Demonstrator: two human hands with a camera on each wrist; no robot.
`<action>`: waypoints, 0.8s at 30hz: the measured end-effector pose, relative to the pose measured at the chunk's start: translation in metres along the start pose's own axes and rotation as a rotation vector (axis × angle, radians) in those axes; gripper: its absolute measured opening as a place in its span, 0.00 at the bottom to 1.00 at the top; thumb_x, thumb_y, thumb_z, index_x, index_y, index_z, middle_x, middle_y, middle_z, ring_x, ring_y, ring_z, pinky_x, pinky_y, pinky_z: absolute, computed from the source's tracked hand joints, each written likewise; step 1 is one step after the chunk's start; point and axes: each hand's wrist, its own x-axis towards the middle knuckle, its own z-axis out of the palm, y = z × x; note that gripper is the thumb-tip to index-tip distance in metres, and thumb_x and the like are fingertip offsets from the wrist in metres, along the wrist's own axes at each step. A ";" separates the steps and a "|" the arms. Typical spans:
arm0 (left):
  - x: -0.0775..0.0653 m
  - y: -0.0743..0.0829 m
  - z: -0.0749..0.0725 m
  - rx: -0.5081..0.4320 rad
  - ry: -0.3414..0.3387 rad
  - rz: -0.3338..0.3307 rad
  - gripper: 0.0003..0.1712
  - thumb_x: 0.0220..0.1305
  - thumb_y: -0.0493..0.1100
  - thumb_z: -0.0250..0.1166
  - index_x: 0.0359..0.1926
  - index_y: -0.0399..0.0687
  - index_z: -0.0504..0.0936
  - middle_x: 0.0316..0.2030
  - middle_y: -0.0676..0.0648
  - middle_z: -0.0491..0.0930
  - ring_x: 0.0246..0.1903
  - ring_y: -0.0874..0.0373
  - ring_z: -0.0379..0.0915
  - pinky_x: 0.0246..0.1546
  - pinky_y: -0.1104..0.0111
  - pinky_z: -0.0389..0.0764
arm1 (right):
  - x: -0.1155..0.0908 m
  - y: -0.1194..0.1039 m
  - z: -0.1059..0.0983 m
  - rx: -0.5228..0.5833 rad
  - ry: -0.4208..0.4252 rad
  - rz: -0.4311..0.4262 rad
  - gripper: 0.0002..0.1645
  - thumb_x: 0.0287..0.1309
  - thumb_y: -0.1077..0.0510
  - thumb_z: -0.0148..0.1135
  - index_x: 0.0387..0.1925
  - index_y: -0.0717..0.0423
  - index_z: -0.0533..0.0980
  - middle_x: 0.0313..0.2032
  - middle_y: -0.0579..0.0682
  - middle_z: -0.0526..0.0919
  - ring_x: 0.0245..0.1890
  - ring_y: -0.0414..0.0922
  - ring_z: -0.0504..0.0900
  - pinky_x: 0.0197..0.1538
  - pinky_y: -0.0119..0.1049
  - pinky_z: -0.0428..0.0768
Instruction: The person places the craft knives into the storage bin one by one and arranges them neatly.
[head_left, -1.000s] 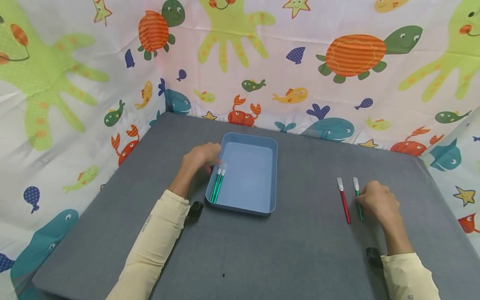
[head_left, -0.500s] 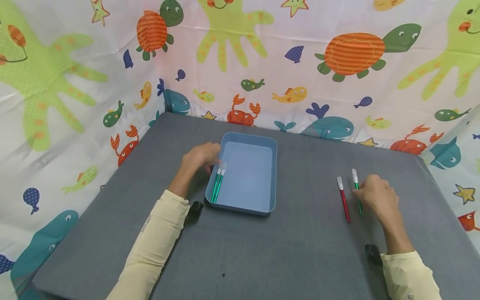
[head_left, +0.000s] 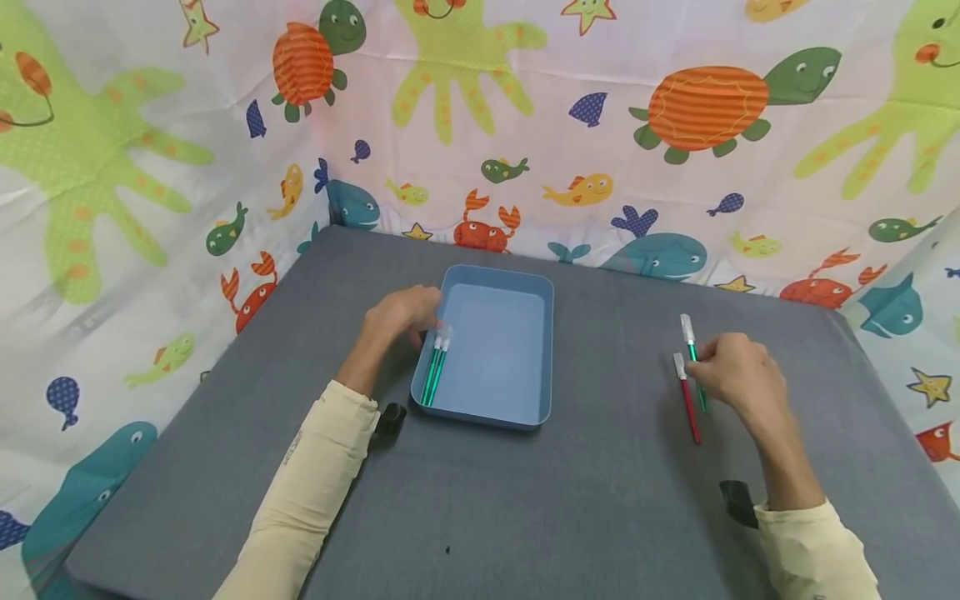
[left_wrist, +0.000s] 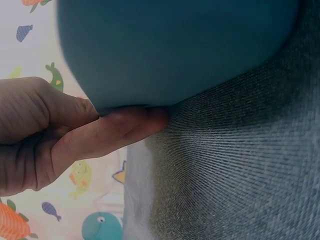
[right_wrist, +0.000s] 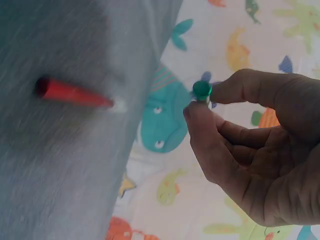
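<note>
At the left wall of a blue tray (head_left: 495, 358), my left hand (head_left: 401, 312) pinches the rim between thumb and fingers. The left wrist view shows that grip from the side, fingers under the tray wall (left_wrist: 170, 55). Two green pens (head_left: 435, 367) with whitish caps lie side by side along the tray's left side. My right hand (head_left: 738, 371) holds another green pen (head_left: 692, 337) between thumb and fingertips, raised off the table, its green end (right_wrist: 202, 90) toward the wrist camera. Just left of that hand, a red pen (head_left: 689, 408) with a whitish cap lies on the table.
The grey table (head_left: 570, 517) runs back to a curtain (head_left: 480, 150) printed with sea animals, which also hangs at the left and right. A small dark speck (head_left: 447, 550) marks the table near the front.
My right hand has lifted the green pen off the table and carried it left and away from me, close over the red pen. The left hand and the tray stay put.
</note>
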 end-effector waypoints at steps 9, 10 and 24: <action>-0.002 0.002 -0.001 -0.004 -0.007 0.009 0.21 0.78 0.42 0.61 0.65 0.37 0.73 0.50 0.38 0.82 0.36 0.54 0.88 0.59 0.55 0.80 | -0.004 -0.028 -0.001 0.105 -0.054 -0.144 0.24 0.64 0.57 0.65 0.50 0.77 0.80 0.42 0.69 0.88 0.26 0.44 0.86 0.30 0.38 0.82; -0.002 0.002 -0.001 -0.004 -0.007 0.009 0.21 0.78 0.42 0.61 0.65 0.37 0.73 0.50 0.38 0.82 0.36 0.54 0.88 0.59 0.55 0.80 | -0.005 -0.031 -0.001 0.120 -0.061 -0.156 0.24 0.64 0.58 0.65 0.51 0.77 0.79 0.42 0.69 0.88 0.25 0.44 0.87 0.31 0.38 0.83; 0.000 -0.001 -0.001 0.001 0.000 0.003 0.21 0.78 0.42 0.61 0.65 0.36 0.73 0.51 0.38 0.84 0.33 0.54 0.89 0.60 0.54 0.80 | -0.007 -0.084 0.016 0.301 -0.114 -0.289 0.19 0.65 0.61 0.63 0.50 0.73 0.80 0.43 0.68 0.88 0.34 0.49 0.90 0.39 0.45 0.90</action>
